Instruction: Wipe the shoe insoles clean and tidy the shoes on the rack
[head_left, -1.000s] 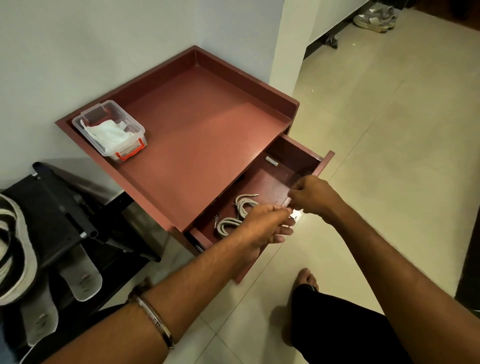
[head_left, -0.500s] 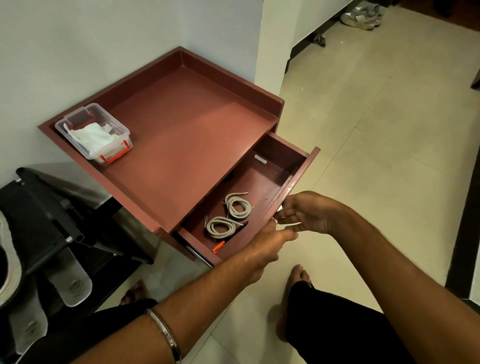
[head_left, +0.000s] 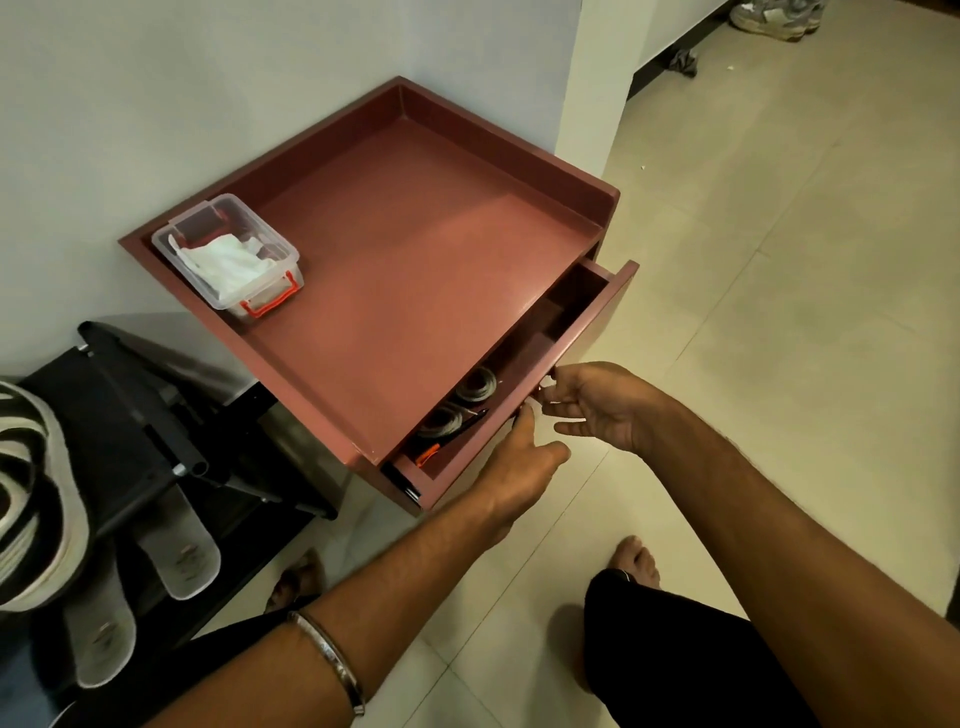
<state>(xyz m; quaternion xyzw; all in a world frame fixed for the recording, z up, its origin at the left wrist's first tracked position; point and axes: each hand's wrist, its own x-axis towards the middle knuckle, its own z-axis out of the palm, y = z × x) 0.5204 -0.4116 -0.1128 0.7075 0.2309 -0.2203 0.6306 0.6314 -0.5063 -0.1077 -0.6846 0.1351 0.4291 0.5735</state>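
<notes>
The person's forearms were bare, with no sleeves in view. A plain silver bangle (head_left: 328, 656) circled the wrist of the left arm. Black trousers (head_left: 691, 660) covered the legs, and the feet (head_left: 635, 562) were bare, unshod on the floor.

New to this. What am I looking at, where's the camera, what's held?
No robot: one camera worn on a person's head looks down at their two bare hands. The left hand and right hand are at the front of a part-open drawer in a red-brown cabinet; neither clearly holds anything. Inside the drawer lie coiled cords. On the cabinet top stands a clear plastic box with white cloth in it. At the left is a black shoe rack with pale insoles.
</notes>
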